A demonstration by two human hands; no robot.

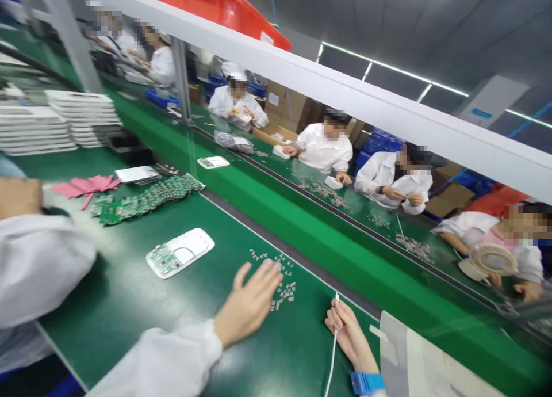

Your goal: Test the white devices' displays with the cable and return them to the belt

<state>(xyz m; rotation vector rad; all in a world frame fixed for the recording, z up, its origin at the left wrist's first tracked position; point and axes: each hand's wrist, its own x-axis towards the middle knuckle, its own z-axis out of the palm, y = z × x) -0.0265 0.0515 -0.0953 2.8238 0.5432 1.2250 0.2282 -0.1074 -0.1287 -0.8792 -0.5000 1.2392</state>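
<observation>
At five o'clock, your right hand (342, 323) pinches the white cable (332, 362) by its plug (337, 297); it looks light and limp, so grip that stiffer end. At six, your outstretched left hand (252, 299) visibly grasps nothing beside small metal parts (286, 293), likely light; pinch their edges.

Your cable (332, 359) is looking like smooth plastic, your tabletop (123, 308) is gleaming glossy, and your sleeve (172, 357) is showing matt cloth.

A white cable (332, 362) points upward near scattered silvery pieces (288, 293).
</observation>
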